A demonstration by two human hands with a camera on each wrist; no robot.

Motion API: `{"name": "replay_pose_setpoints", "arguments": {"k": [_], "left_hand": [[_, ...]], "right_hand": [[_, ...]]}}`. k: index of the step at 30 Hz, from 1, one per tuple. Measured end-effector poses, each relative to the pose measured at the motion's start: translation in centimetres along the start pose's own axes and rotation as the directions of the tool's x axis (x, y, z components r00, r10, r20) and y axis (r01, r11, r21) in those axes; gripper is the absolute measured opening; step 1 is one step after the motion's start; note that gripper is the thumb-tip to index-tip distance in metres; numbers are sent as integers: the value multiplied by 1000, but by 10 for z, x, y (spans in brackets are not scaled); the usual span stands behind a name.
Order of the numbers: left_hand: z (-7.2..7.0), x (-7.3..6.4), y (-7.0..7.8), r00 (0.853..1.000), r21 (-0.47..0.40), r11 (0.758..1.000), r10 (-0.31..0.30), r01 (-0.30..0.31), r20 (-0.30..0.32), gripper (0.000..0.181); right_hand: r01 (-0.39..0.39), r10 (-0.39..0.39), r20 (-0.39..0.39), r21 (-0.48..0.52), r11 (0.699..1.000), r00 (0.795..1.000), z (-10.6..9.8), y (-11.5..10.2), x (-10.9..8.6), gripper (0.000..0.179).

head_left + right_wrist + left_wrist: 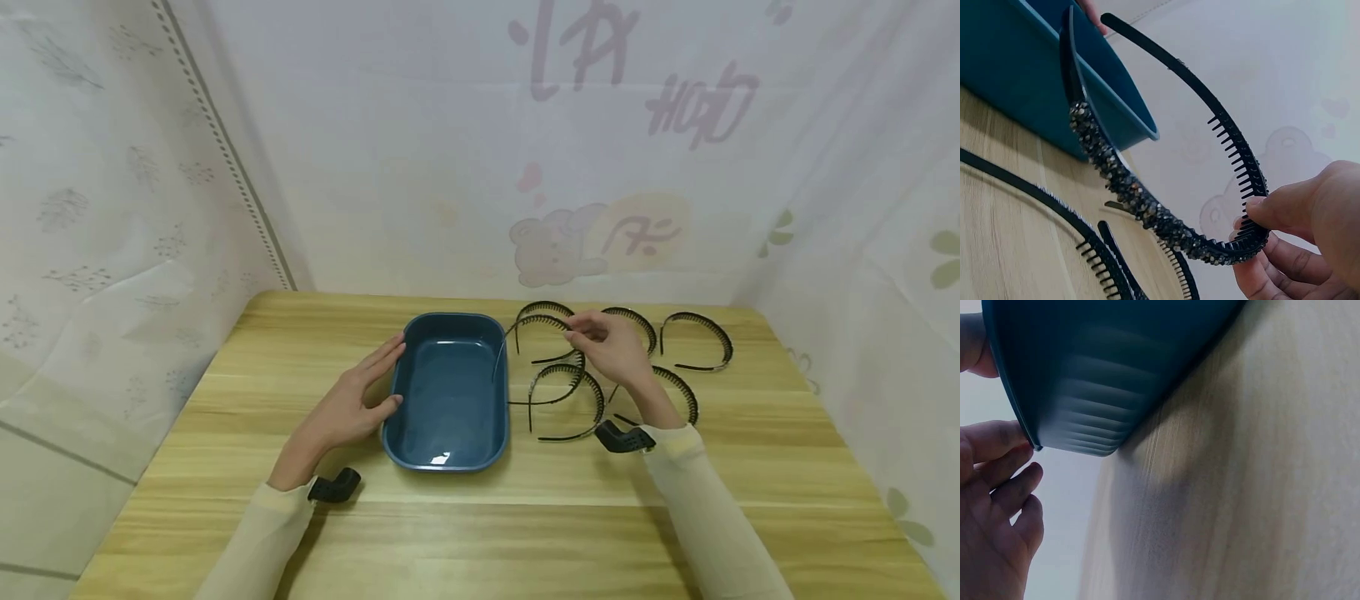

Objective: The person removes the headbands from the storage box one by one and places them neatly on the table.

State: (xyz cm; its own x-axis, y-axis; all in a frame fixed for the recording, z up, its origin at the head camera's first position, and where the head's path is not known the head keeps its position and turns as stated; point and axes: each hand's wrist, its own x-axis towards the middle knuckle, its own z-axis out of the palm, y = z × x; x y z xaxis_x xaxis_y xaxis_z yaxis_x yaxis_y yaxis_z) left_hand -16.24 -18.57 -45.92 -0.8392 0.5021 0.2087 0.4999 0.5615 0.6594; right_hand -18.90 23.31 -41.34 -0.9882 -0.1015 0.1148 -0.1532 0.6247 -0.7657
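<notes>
My right hand (615, 346) pinches a black toothed headband (1138, 203) between thumb and fingers. Dark sparkling stones cover its outer side, and comb teeth line the inside. It is raised beside the right rim of a deep blue rectangular basin (450, 400), and one end overlaps the basin's inside in the head view. My left hand (352, 404) rests against the basin's left rim, fingers extended and thumb apart. In the left wrist view its fingertips (1019, 450) touch the rim. Below the raised headband, another black headband (602, 400) lies on the table.
More headbands lie on the wooden table (480, 542) right of the basin: one at the back right (726, 342), one partly behind my right wrist (692, 400), and others near my right hand. Printed cloth (420, 167) hangs behind the table and at both sides.
</notes>
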Motion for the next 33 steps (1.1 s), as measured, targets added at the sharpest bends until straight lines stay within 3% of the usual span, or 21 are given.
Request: {"name": "replay_pose_setpoints", "arguments": {"k": [8, 17, 26, 33], "left_hand": [[0, 0, -2, 1000, -13, 1000, -1, 1, 17, 79], [-2, -1, -2, 1000, -4, 1000, 1, -1, 7, 78], [-1, 1, -3, 999, 13, 999, 30, -30, -17, 75], [-1, 0, -3, 1000, 3, 1000, 18, -18, -10, 77]], "right_hand": [[-6, 6, -23, -37, 999, 1000, -5, 9, -5, 26], [-50, 50, -22, -21, 999, 999, -8, 15, -8, 26], [-51, 50, -49, -7, 999, 998, -14, 23, -10, 27], [-52, 50, -58, -33, 998, 997, -20, 32, -14, 27]]}}
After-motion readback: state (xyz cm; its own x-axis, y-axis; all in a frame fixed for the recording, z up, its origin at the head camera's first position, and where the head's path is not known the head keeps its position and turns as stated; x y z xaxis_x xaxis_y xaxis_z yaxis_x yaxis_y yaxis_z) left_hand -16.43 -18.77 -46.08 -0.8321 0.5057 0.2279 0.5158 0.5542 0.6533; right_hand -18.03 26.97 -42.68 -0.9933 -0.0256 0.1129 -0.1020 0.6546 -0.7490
